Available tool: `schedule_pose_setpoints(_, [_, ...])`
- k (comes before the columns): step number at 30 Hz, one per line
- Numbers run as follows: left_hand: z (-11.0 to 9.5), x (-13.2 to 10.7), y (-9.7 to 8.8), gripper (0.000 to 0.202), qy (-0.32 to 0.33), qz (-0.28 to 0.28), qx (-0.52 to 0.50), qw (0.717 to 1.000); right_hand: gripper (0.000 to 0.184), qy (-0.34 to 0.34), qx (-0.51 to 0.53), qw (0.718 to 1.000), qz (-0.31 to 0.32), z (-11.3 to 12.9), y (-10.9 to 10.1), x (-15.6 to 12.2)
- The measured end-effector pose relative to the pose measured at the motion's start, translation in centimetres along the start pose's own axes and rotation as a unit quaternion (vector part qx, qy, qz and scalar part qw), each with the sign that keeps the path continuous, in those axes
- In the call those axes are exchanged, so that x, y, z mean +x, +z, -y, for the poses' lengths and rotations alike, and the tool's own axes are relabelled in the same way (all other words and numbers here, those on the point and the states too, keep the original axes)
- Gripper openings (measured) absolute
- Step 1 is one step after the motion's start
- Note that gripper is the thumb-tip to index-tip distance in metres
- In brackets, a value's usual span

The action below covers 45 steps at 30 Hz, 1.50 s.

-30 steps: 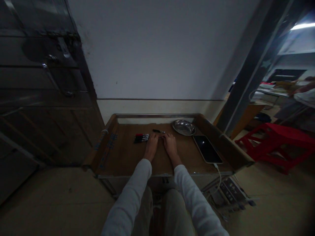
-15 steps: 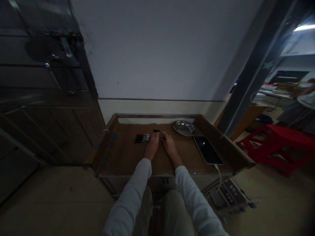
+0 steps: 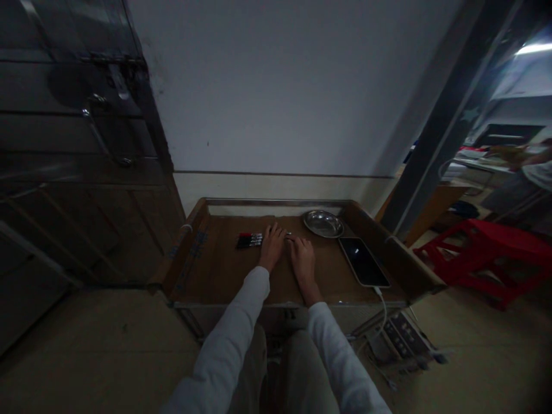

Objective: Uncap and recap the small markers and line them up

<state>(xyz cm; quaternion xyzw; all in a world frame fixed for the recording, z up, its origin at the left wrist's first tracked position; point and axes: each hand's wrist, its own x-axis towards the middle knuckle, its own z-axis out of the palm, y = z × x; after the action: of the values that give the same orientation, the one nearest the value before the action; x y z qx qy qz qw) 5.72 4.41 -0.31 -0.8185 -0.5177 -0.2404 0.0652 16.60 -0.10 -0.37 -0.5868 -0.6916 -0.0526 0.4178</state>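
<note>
Several markers point(image 3: 249, 240) with black and red caps lie side by side on the brown-covered cart top point(image 3: 224, 273). Over their right ends rests my left hand point(image 3: 272, 246), fingers stretched and slightly apart. Between my hands shows the end of another marker point(image 3: 288, 233), most of it hidden under my left fingers. My right hand point(image 3: 302, 256) is closed, thumb and forefinger pinched at that end. The dim light blurs the exact contact.
A round steel dish point(image 3: 323, 223) stands at the back right of the cart. In front of it lies a phone point(image 3: 364, 261) with a white cable point(image 3: 383, 310). Raised sides edge the cart. A red stool point(image 3: 491, 253) and a power strip point(image 3: 407, 339) are to the right.
My left hand has shifted slightly and its fingers have spread, now covering the black-capped marker that lay beyond my hands. My right hand has moved slightly right and nearer to me.
</note>
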Motion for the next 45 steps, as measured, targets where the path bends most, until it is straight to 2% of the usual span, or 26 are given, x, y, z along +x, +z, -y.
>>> schedule_pose_setpoints(5, [-0.3,-2.6,-1.3,0.025,0.046,0.013,-0.025,0.999,0.033,-0.024,0.073,0.997,0.001,0.5,-0.7,-0.2])
schedule_pose_setpoints(9, [0.1,-4.9,-2.4,0.024,-0.047,-0.023,-0.032,0.998,0.034,-0.015,0.070,0.997,-0.003,0.7,-1.0,-0.4])
schedule_pose_setpoints(12, [0.5,-5.7,-2.9,0.024,-0.104,-0.064,-0.041,0.992,0.033,-0.013,0.043,0.999,0.010,0.8,-1.1,-0.5])
schedule_pose_setpoints(17, [0.6,-5.5,-2.8,0.024,-0.106,-0.088,-0.054,0.989,0.032,-0.021,0.001,0.999,0.047,1.2,-1.1,-0.5])
schedule_pose_setpoints(20, [0.5,-5.5,-2.8,0.025,-0.097,-0.094,-0.055,0.989,0.034,-0.049,0.017,0.997,0.064,1.5,-1.2,-0.4])
schedule_pose_setpoints(24, [0.5,-5.9,-3.5,0.026,-0.120,-0.112,-0.062,0.985,0.060,-0.154,0.110,0.972,0.138,1.9,-1.0,-0.4])
schedule_pose_setpoints(26, [0.4,-6.2,-3.9,0.025,-0.154,-0.126,-0.052,0.979,0.071,-0.171,0.143,0.963,0.154,1.9,-0.6,-0.5])
schedule_pose_setpoints(31, [0.2,-7.0,-4.3,0.020,-0.261,-0.137,0.009,0.955,0.075,-0.111,0.120,0.975,0.147,0.9,0.6,-0.8])
schedule_pose_setpoints(36, [0.7,-7.3,-3.5,0.019,-0.313,-0.126,0.018,0.941,0.054,-0.023,-0.009,0.989,0.145,0.1,1.3,-1.1])
schedule_pose_setpoints(40, [0.9,-7.0,-2.9,0.021,-0.276,-0.139,-0.021,0.951,0.042,-0.015,-0.075,0.985,0.158,-0.2,1.1,-1.6])
schedule_pose_setpoints(42, [0.7,-6.9,-2.8,0.022,-0.220,-0.123,-0.062,0.966,0.042,-0.018,-0.084,0.983,0.162,-0.5,0.8,-1.9])
schedule_pose_setpoints(45, [0.3,-6.8,-3.0,0.019,-0.107,-0.061,-0.105,0.987,0.043,-0.022,-0.091,0.981,0.169,-1.1,0.2,-2.4])
